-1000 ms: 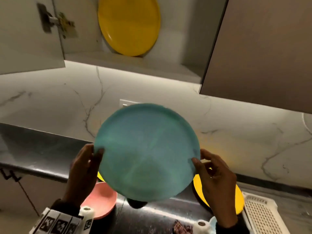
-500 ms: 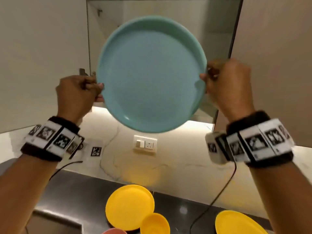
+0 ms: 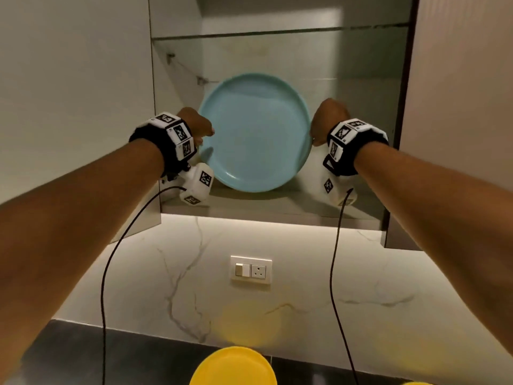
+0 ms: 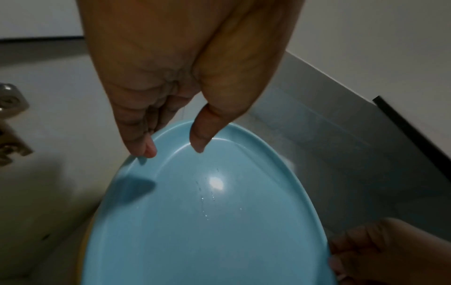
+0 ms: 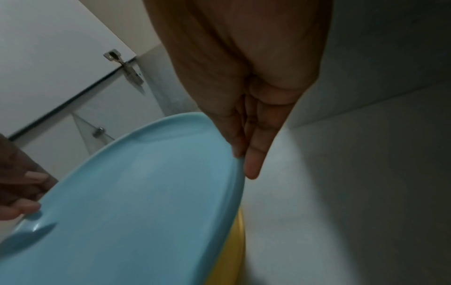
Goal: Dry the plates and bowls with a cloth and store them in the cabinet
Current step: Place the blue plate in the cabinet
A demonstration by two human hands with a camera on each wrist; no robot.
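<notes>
A light blue plate [image 3: 254, 132] stands on edge on the lower shelf of the open cabinet [image 3: 277, 207], leaning toward the back. My left hand [image 3: 204, 132] holds its left rim, thumb on the face and fingers behind, as the left wrist view shows [image 4: 175, 150]. My right hand [image 3: 315, 134] pinches the right rim [image 5: 241, 162]. A few water drops sit on the blue plate [image 4: 209, 212]. Behind the blue plate [image 5: 136, 192] a yellow plate [image 5: 240, 250] shows as a thin edge.
A yellow plate [image 3: 233, 366] lies on the dark counter [image 3: 83, 357] below, and a sliver of another yellow item [image 3: 413, 383] shows at the bottom right. A wall socket [image 3: 251, 269] sits on the marble backsplash. Cabinet doors [image 3: 75, 93] stand open on both sides; a glass shelf [image 3: 277, 34] spans above.
Both hands carried the blue plate up from over the counter and into the cabinet; its lower edge now rests on the shelf in front of the yellow plate.
</notes>
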